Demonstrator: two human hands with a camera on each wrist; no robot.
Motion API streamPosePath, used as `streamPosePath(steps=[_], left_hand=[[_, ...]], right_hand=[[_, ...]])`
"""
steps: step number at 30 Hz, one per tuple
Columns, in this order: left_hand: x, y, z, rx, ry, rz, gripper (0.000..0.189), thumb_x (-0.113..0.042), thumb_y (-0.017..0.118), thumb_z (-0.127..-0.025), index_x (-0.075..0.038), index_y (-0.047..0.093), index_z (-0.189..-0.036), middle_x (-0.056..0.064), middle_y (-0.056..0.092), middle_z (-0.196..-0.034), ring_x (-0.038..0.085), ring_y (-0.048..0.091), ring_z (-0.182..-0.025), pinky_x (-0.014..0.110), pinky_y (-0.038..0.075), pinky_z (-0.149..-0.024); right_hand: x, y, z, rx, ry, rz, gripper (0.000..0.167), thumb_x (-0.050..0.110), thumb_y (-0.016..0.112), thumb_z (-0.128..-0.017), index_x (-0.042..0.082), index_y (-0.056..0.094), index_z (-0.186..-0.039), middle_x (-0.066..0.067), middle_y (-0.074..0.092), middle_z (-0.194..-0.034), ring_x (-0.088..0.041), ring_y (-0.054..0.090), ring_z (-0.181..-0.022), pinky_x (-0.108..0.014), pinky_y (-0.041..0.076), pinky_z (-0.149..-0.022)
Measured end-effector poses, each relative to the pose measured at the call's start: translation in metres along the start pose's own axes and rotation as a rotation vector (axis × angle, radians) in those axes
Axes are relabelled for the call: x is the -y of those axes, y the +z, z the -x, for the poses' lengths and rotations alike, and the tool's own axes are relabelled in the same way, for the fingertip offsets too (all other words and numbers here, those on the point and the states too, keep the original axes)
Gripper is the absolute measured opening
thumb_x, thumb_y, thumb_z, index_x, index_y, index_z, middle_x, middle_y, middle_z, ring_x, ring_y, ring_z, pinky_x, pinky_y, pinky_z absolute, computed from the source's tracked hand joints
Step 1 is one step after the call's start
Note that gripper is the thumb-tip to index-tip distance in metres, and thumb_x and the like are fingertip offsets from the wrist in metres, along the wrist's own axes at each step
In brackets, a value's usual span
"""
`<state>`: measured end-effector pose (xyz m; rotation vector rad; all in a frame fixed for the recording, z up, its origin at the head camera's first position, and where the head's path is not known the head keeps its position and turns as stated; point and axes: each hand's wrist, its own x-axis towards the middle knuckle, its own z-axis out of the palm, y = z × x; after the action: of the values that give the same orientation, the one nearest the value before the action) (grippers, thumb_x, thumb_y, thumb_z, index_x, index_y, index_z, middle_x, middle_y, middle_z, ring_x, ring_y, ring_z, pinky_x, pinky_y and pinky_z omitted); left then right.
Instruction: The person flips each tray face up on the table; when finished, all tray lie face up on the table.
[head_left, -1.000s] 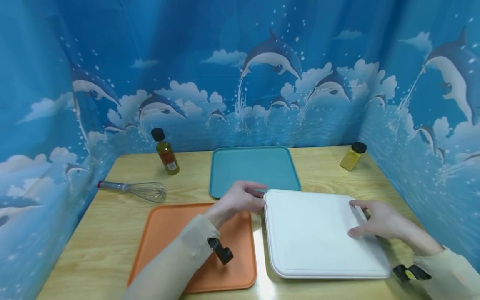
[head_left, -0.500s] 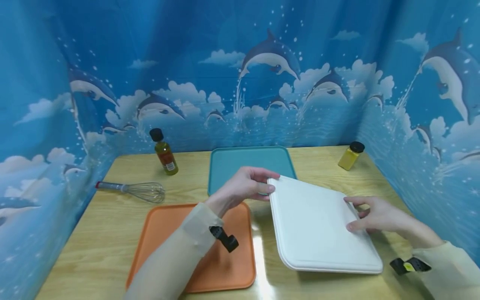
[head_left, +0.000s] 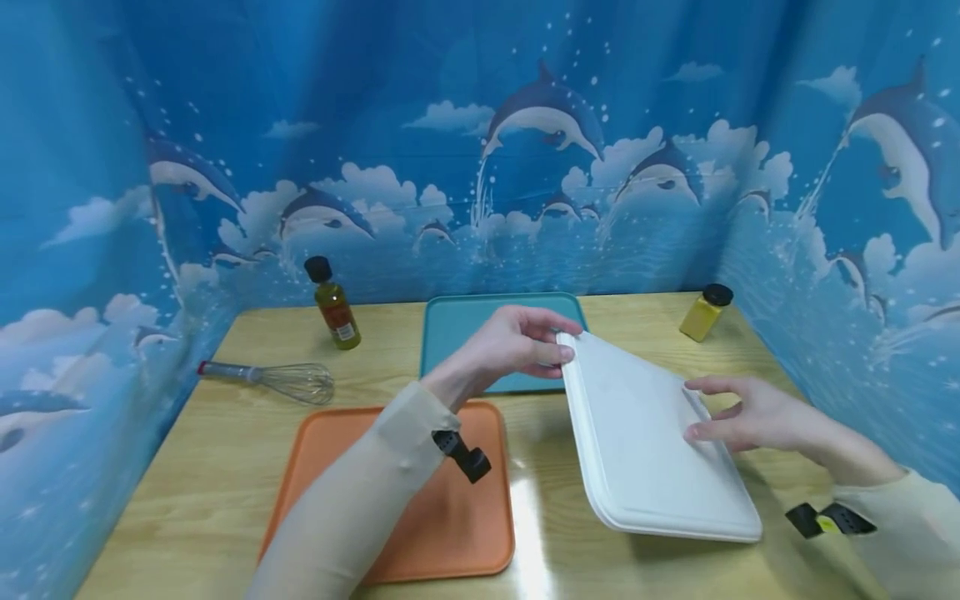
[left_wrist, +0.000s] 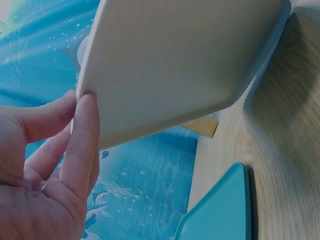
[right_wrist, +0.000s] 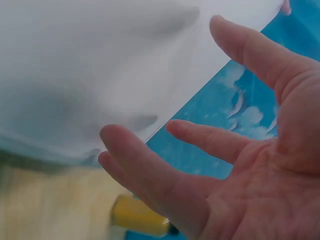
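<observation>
A white tray is tilted at the right of the table, its left side raised and its right side low. My left hand pinches its far left corner between thumb and fingers. In the left wrist view, the fingertips clasp the tray's thin edge, and the pale underside fills the upper part. By the tray's right edge is my right hand, thumb over the face. The right wrist view shows its fingers spread and fairly straight, close to the white surface without curling round it.
An orange tray lies under my left forearm, and a teal tray lies behind. At the left are a whisk and an oil bottle. A yellow jar stands back right. Dolphin-print curtains surround the wooden table.
My left hand has gripped the white tray's corner and raised it up and to the right, from nearly flat to clearly tilted. The right hand has stayed near the right edge, shifting slightly.
</observation>
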<state>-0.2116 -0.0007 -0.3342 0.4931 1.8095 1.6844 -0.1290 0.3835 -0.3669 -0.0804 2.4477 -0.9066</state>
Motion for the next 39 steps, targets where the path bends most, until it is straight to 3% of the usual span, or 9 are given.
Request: streamPosePath(steps=[5,11,20,26,30,33,36,39], left_hand=[[-0.005,0.004,-0.003,-0.012,0.013,-0.014,0.034,-0.011,0.08,-0.105,-0.014,0.079,-0.138,0.006,0.077,-0.099,0.016,0.08,-0.093,0.045,0.072,-0.095],[-0.006,0.012,-0.008,-0.028,0.006,0.019,0.032,-0.013,0.081,-0.105,-0.014,0.08,-0.137,0.007,0.074,-0.095,0.017,0.08,-0.091,0.041,0.072,-0.093],[-0.013,0.02,-0.015,-0.042,0.009,0.079,0.034,-0.011,0.078,-0.106,-0.012,0.078,-0.14,0.009,0.076,-0.104,0.017,0.081,-0.094,0.041,0.072,-0.095],[-0.019,0.028,-0.016,-0.051,0.018,0.105,0.031,-0.01,0.077,-0.107,-0.014,0.081,-0.137,0.008,0.072,-0.096,0.016,0.081,-0.089,0.041,0.071,-0.097],[-0.021,0.033,-0.014,-0.076,0.015,0.12,0.03,-0.008,0.078,-0.106,-0.014,0.081,-0.135,0.007,0.071,-0.091,0.016,0.079,-0.083,0.042,0.072,-0.096],[-0.023,0.036,-0.014,-0.084,0.013,0.121,0.031,-0.007,0.077,-0.106,-0.012,0.08,-0.136,0.006,0.069,-0.09,0.015,0.078,-0.08,0.042,0.071,-0.096],[-0.024,0.038,-0.016,-0.088,0.01,0.127,0.031,-0.008,0.077,-0.107,-0.011,0.079,-0.137,0.005,0.069,-0.091,0.013,0.078,-0.081,0.044,0.071,-0.099],[-0.024,0.039,-0.017,-0.068,0.01,0.142,0.03,-0.009,0.075,-0.108,-0.012,0.079,-0.138,0.006,0.073,-0.097,0.014,0.079,-0.083,0.047,0.069,-0.103]], right_hand=[[0.039,-0.001,0.015,-0.039,-0.104,0.058,0.088,0.033,0.08,-0.106,-0.005,0.035,-0.172,-0.044,0.038,-0.171,-0.05,0.073,-0.133,-0.041,0.072,-0.084],[0.091,0.008,0.033,-0.089,-0.177,0.098,0.092,0.038,0.082,-0.104,0.003,0.034,-0.175,-0.04,0.037,-0.174,-0.038,0.081,-0.124,-0.032,0.07,-0.074],[0.147,0.022,0.053,-0.176,-0.351,0.333,0.097,0.056,0.086,-0.097,0.012,0.044,-0.173,-0.025,0.053,-0.172,-0.029,0.085,-0.111,-0.037,0.07,-0.076],[0.163,0.032,0.058,-0.221,-0.422,0.47,0.094,0.067,0.086,-0.093,0.02,0.054,-0.167,-0.018,0.062,-0.166,-0.021,0.086,-0.104,-0.048,0.07,-0.084],[0.166,0.037,0.053,-0.211,-0.435,0.572,0.092,0.066,0.086,-0.092,0.022,0.056,-0.167,-0.028,0.057,-0.167,-0.037,0.081,-0.121,-0.063,0.065,-0.095],[0.169,0.039,0.049,-0.197,-0.41,0.622,0.089,0.058,0.09,-0.091,0.024,0.057,-0.166,-0.035,0.054,-0.166,-0.05,0.073,-0.133,-0.068,0.062,-0.099],[0.173,0.039,0.047,-0.179,-0.378,0.647,0.084,0.044,0.092,-0.09,0.022,0.059,-0.164,-0.036,0.051,-0.168,-0.05,0.072,-0.134,-0.067,0.063,-0.099],[0.174,0.034,0.049,-0.147,-0.342,0.626,0.084,0.031,0.091,-0.09,0.021,0.058,-0.166,-0.035,0.046,-0.172,-0.03,0.077,-0.098,-0.048,0.062,-0.078]])
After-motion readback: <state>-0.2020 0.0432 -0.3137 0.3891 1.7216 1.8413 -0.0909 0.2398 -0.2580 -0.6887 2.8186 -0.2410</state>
